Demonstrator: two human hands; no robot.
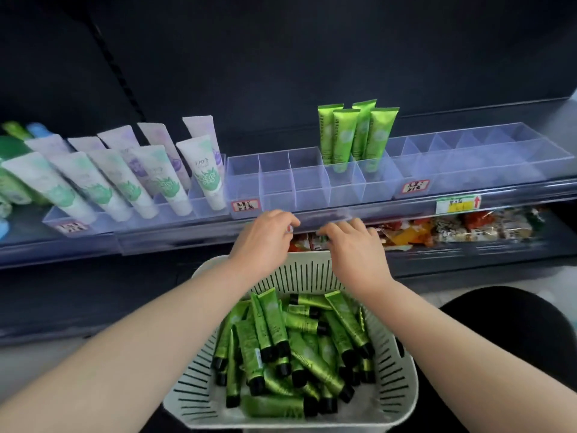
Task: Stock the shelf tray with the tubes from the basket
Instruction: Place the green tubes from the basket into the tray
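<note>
White tubes (pixel 125 179) printed with green leaves or purple fruit stand tilted, crimped ends up, in a clear divided tray (pixel 56 217) at the left of the frame, with green bottles (pixel 12 170) blurred at the far left edge. Right of centre, a yellow-and-green price tag (pixel 457 204) with a red arrow sits on the shelf rail, above a row of colourful snack packets (pixel 468 228) on the lower shelf. A dark back panel (pixel 281 57) fills the top of the frame.

Soft even light, dark backdrop, slight motion blur, wide-angle bending at edges.
</note>
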